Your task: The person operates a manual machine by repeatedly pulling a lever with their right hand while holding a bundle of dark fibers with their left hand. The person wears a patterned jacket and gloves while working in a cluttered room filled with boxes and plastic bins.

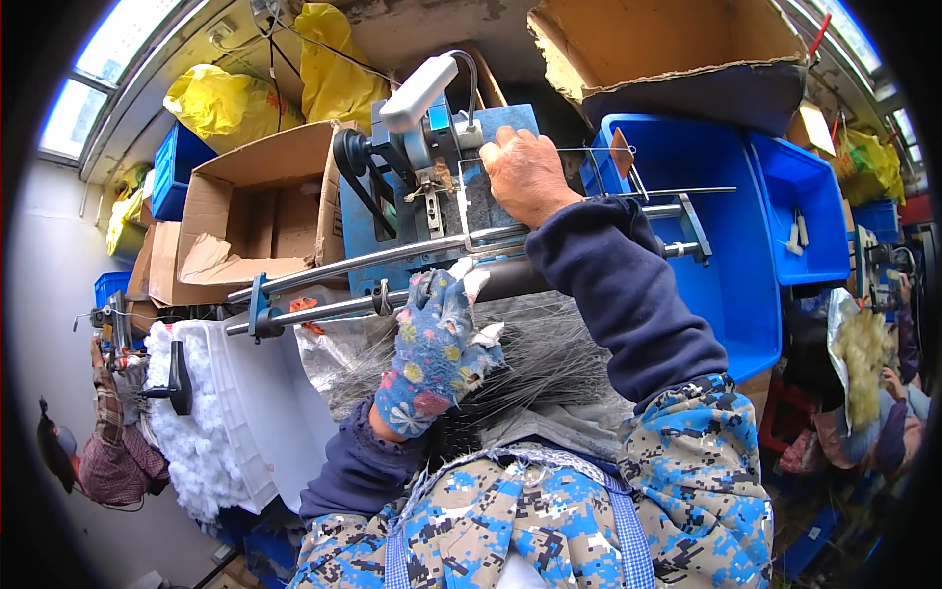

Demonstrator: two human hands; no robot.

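Note:
My right hand [528, 177], bare, is closed over the blue metal bed of a small machine [424, 157]. A thin metal wire [593, 149] runs out of its right side and ends in a small loop; the fingertips are partly hidden. Left of this hand a bent wire [461, 201] stands against the machine bed. My left hand [427, 348] wears a worn, patterned blue glove with torn fingertips. It is below the steel rails [343, 312], thumb apart from the fingers, with nothing visible between them. Beneath lies a heap of thin straight metal wires [535, 358].
An open cardboard box [260, 201] stands left of the machine, a larger one [677, 83] at the back right. Blue plastic bins [721, 294] are on the right. A white tub [280, 417] and white fluffy material [191, 422] lie left. Other people work at both sides.

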